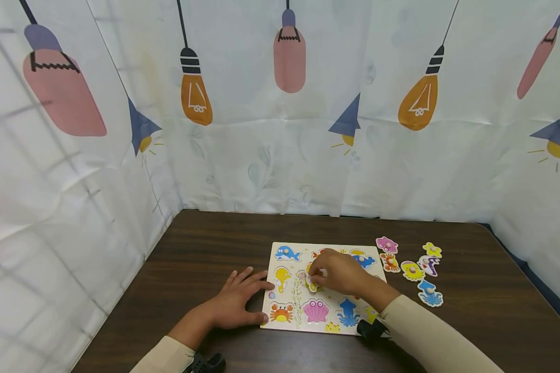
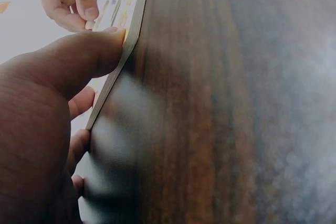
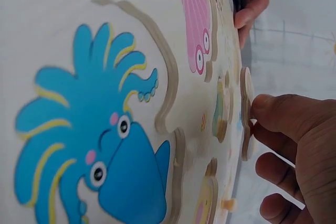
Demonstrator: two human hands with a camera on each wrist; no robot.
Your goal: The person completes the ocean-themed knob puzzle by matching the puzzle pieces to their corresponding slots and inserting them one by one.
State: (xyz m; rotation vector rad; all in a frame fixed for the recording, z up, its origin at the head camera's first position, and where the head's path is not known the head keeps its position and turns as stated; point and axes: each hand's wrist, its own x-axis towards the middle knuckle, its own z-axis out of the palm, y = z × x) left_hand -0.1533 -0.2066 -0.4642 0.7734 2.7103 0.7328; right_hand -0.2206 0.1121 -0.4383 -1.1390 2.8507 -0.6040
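On the left, the person's left hand (image 1: 237,303) lies with its fingers spread and straight, the tips pressing the left edge of the puzzle board (image 1: 293,266) and the thumb at its lower left corner; it grips nothing. The black wrist device (image 1: 206,363) below it is cut off by the bottom of the head view.

The board rests on the dark tabletop (image 1: 224,233), its shallow recesses bearing sea animals: the whale (image 1: 288,253), seahorse (image 1: 282,278) and crab (image 1: 281,313) down the left side, then the pink shell (image 1: 316,311) and the blue squid (image 1: 348,312). The right wrist view shows the squid as a picture on the floor of its cut-out.

Over the board's middle, the right hand (image 1: 340,274) pinches a small piece (image 3: 245,129) by thumb and finger, tilted on edge; its face is mostly hidden, though it seems partly yellow. That hand and forearm cover several recesses.

Right of the board lie loose pieces, among them a pink fish (image 1: 387,244), a yellow round piece (image 1: 413,271) and a blue octopus (image 1: 430,293).
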